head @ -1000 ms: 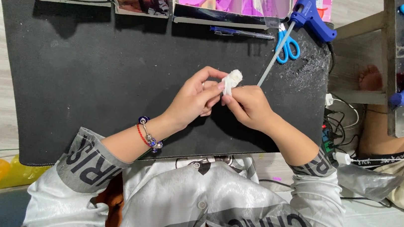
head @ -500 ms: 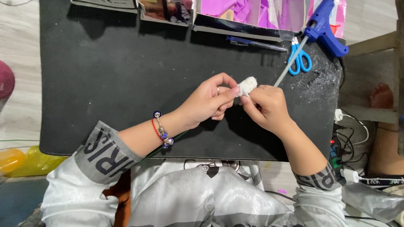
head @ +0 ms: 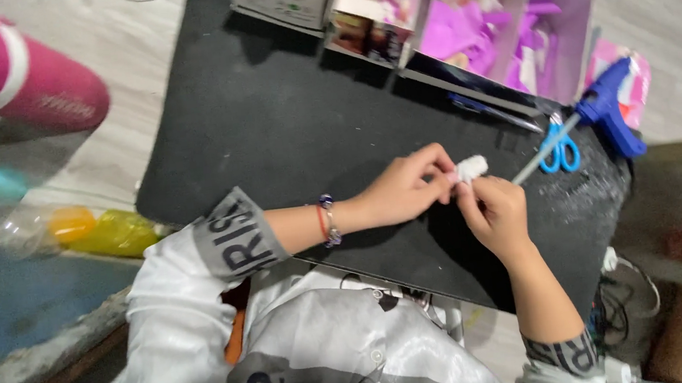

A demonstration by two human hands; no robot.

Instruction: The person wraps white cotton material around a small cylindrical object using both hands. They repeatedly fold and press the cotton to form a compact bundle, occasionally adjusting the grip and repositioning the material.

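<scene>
The table's left half lies open; boxes line its far edge, scissors and a glue gun crowd the far right corner.

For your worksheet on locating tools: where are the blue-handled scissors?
In the head view, the blue-handled scissors lie at the right of the black mat, beside the blue glue gun.

Both forearms reach forward and meet in the middle. The left hand is curled, fingertips pinched together, a beaded bracelet at its wrist. The right hand is curled too, thumb and forefinger pinched against the left's fingertips.
</scene>
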